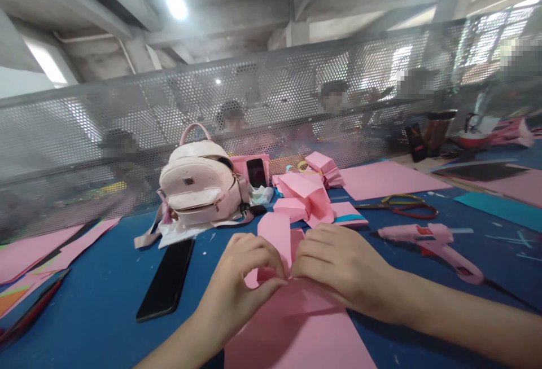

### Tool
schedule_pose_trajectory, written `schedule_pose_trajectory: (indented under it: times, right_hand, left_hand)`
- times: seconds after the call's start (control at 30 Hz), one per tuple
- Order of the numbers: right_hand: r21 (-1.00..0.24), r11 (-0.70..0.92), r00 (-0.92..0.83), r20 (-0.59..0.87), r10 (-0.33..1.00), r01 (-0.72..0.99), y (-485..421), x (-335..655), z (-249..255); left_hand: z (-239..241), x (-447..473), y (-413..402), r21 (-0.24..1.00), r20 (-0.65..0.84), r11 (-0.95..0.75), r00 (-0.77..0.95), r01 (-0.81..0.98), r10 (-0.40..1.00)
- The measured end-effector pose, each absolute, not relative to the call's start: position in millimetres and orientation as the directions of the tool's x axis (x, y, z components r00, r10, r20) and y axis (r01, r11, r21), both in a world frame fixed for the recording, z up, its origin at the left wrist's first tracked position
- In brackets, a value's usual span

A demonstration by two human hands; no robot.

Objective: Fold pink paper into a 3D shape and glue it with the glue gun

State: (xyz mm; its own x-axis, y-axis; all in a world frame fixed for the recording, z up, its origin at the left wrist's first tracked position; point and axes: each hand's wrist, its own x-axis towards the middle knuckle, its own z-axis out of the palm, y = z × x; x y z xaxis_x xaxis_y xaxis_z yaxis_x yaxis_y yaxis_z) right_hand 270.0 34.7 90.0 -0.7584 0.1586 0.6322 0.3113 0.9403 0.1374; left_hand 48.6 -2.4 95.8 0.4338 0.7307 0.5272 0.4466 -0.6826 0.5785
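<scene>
A folded piece of pink paper (pixel 274 234) stands between my two hands, above a larger flat pink sheet (pixel 296 335) on the blue table. My left hand (pixel 248 273) pinches its near edge, thumb and fingertips meeting there. From the other side my right hand (pixel 334 262) closes its curled fingers on the same paper; its thumb is hidden. Just beyond the hands lie more folded pink paper pieces (pixel 307 194). A pink hot glue gun (pixel 432 239) rests to the right of my right hand.
Behind the glue gun lie scissors (pixel 406 205). A black phone (pixel 167 279) and a pale pink backpack (pixel 201 183) are on the left. Pink sheets (pixel 389 180) lie at the back right. A perforated metal screen (pixel 271 104) closes off the far side, with people behind it.
</scene>
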Motion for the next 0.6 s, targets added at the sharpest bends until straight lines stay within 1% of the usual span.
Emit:
schedule_pose_trajectory:
  times: [0.07,0.2,0.27,0.3,0.37,0.5,0.6]
  right_hand:
    - [0.183,0.934,-0.772,0.622,0.131,0.306,35.2,270.1,90.7]
    - [0.253,0.926,-0.787,0.613,0.071,0.280,34.7,269.5,92.6]
    - [0.279,0.922,-0.791,0.610,0.045,0.268,33.8,269.2,92.8]
    - [0.290,0.920,-0.793,0.608,0.036,0.264,33.3,269.1,92.6]
    - [0.295,0.918,-0.793,0.608,0.034,0.266,32.4,269.2,92.1]
    - [0.255,0.921,-0.789,0.609,0.084,0.295,34.7,270.1,90.4]
    - [0.237,0.923,-0.777,0.622,0.094,0.302,40.6,271.3,89.0]
  left_hand:
    - [96.0,48.9,-2.1,0.638,0.463,-0.630,0.434,0.442,0.773]
    - [97.7,49.7,-0.9,0.781,0.295,-0.474,0.429,0.406,0.854]
    - [98.5,49.8,0.0,0.828,0.227,-0.407,0.433,0.386,0.872]
    - [98.7,49.7,0.4,0.836,0.216,-0.395,0.432,0.381,0.876]
    - [98.6,49.3,1.0,0.822,0.237,-0.413,0.425,0.392,0.874]
    - [97.6,48.4,1.4,0.749,0.325,-0.498,0.413,0.437,0.851]
    - [97.7,46.9,1.8,0.731,0.364,-0.537,0.425,0.421,0.829]
